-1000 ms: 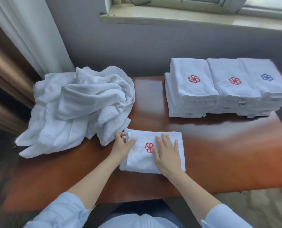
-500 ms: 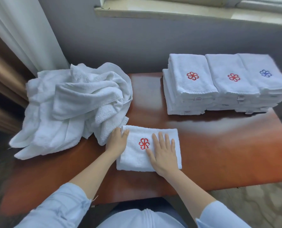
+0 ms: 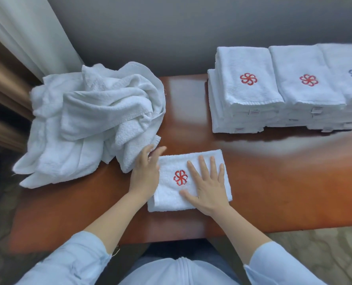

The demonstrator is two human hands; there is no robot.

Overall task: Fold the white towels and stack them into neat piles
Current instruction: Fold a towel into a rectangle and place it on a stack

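Observation:
A folded white towel with a red flower emblem lies near the front edge of the brown table. My right hand rests flat on its right half, fingers straight and spread. My left hand lies at the towel's left edge with straight fingers, touching the edge. A heap of unfolded white towels sits on the table's left end. At the back right stand three piles of folded towels, two topped with a red emblem and one with a blue emblem.
A grey wall runs behind the table. A pale curtain hangs at the far left beside the heap. Bare wood shows between the folded towel and the piles. Patterned floor lies below the table's front edge.
My left hand has opened, its fingers now straight along the towel's left edge. My right hand stays flat on the towel. The camera has tilted further down.

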